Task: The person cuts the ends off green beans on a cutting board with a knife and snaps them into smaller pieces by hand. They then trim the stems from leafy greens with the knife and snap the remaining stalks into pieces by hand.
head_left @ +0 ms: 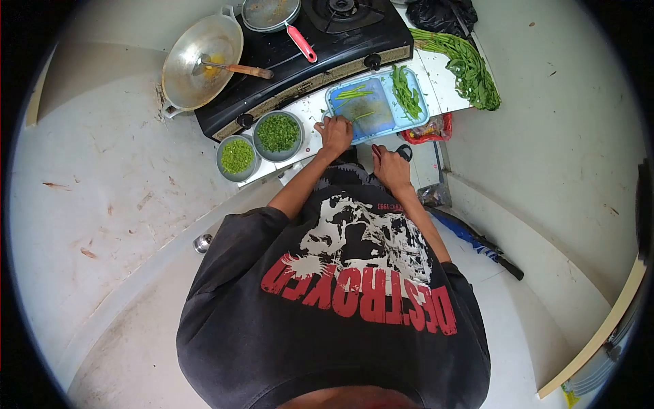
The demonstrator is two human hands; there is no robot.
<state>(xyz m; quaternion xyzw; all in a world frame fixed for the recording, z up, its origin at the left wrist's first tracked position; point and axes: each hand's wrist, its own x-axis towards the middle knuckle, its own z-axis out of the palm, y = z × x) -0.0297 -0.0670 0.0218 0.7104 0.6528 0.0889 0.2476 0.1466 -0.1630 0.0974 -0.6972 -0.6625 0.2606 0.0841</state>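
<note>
My left hand is at the near left corner of a light blue tray, fingers bent down, and what is under the fingertips is hidden. My right hand is closed just off the tray's near edge. A slim reddish-dark object sticks out of that fist; its kind is not clear. Inside the tray is a blue cutting board with wet green scraps. A few thin green stems lie at its far left. Leafy greens rest along the tray's right side.
Two grey bowls of chopped greens, one dark and one paler, stand left of the tray. Behind is a black gas stove with a wok, a wooden-handled ladle and a red-handled pan. Bundled greens lie right.
</note>
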